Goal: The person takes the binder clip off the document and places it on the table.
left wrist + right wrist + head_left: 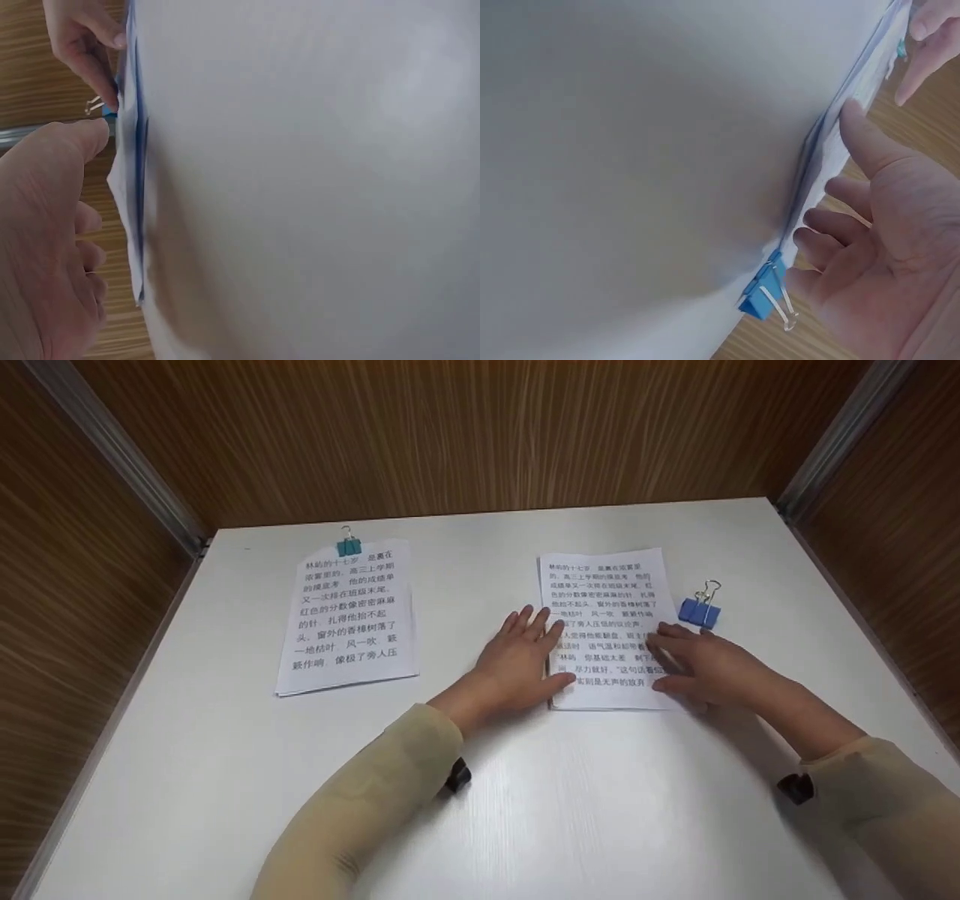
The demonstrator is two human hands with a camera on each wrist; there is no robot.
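Note:
A loose stack of printed sheets (604,585) lies right of the table's middle. My left hand (534,639) lies flat against the stack's left edge, fingers straight, thumb at the lower corner. My right hand (673,656) rests with spread fingers on the stack's lower right part. A blue binder clip (699,611) lies on the table just right of the stack, beyond my right fingers. In the left wrist view my left hand (52,240) sits beside the stack's edge (136,195). The right wrist view shows my right hand (870,217), the stack's edge (817,161) and the clip (763,295).
A second printed stack (346,619), held by a teal binder clip (349,544) at its top, lies at the far left of the white table (480,810). Wood-grain walls (450,435) close in the back and both sides.

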